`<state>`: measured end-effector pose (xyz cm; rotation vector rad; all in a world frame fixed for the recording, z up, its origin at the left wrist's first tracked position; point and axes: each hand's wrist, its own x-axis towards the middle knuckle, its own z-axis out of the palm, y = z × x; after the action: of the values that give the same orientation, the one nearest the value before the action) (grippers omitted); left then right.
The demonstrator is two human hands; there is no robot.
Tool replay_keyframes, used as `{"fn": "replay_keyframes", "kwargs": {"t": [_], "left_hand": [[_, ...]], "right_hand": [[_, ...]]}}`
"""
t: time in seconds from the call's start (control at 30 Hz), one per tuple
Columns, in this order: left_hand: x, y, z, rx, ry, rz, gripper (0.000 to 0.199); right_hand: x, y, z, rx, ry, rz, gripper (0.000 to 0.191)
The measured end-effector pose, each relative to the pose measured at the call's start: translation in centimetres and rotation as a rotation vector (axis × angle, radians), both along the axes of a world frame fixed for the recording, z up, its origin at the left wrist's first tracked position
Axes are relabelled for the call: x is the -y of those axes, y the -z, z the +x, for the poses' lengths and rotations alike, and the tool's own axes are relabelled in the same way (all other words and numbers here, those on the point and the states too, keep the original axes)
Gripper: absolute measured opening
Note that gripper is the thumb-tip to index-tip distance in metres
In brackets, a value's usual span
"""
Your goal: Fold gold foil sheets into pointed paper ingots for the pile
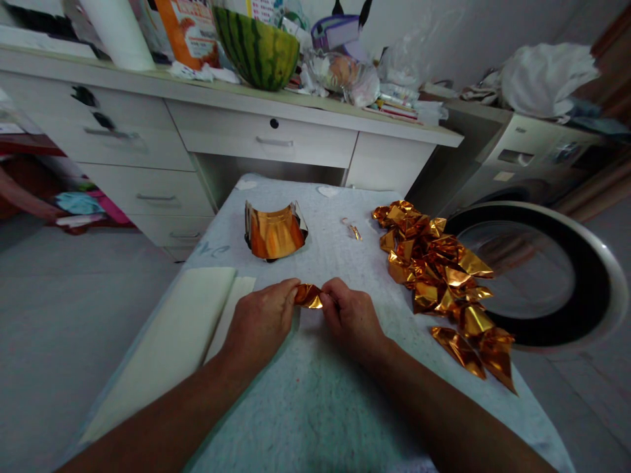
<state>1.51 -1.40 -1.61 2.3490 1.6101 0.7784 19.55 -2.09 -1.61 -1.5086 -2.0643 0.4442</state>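
Observation:
My left hand (266, 312) and my right hand (352, 315) pinch the two ends of a shiny copper-gold foil piece (309, 296) just above the cloth-covered table (325, 246). Its middle shows between my fingers, and its ends are hidden in them. Beyond my left hand stands a curved stack of gold foil sheets (276, 233) in an open holder with dark sides. Many crumpled, twisted foil pieces (434, 263) are heaped on the table to the right of my right hand. Small gold scraps (353, 230) lie between the stack and the heap.
Folded cream paper or cloth (162, 345) lies along the table's left side. Behind the table is a white drawer desk (305, 144) bearing a cut watermelon (259, 49), an orange packet (190, 33) and bags. At right, a washing machine's open round door (599, 276) reaches close to the table edge.

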Motion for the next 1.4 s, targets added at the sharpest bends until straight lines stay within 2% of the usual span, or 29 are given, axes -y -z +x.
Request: {"fn": "replay_keyframes", "kwargs": {"t": [0.57, 0.7, 0.8, 0.93, 1.07, 1.4], "left_hand": [[-0.4, 0.4, 0.3, 0.028, 0.018, 0.003, 0.028], [-0.3, 0.3, 0.4, 0.020, 0.004, -0.027, 0.027], [-0.3, -0.1, 0.5, 0.083, 0.044, -0.055, 0.027], [-0.3, -0.9, 0.6, 0.196, 0.064, -0.162, 0.027], [-0.3, -1.2, 0.7, 0.218, 0.040, -0.230, 0.030], [-0.3, -0.4, 0.7, 0.153, 0.003, -0.133, 0.030]], "right_hand": [[0.1, -0.1, -0.2, -0.058, 0.002, 0.020, 0.016], [0.2, -0.1, -0.3, -0.090, -0.022, 0.014, 0.013], [0.0, 0.0, 0.0, -0.103, 0.022, 0.032, 0.013], [-0.1, -0.1, 0.3, -0.097, 0.061, 0.073, 0.015], [0.0, -0.1, 0.1, -0.094, 0.065, 0.075, 0.015], [0.1, 0.1, -0.2, -0.121, 0.001, 0.014, 0.014]]}}
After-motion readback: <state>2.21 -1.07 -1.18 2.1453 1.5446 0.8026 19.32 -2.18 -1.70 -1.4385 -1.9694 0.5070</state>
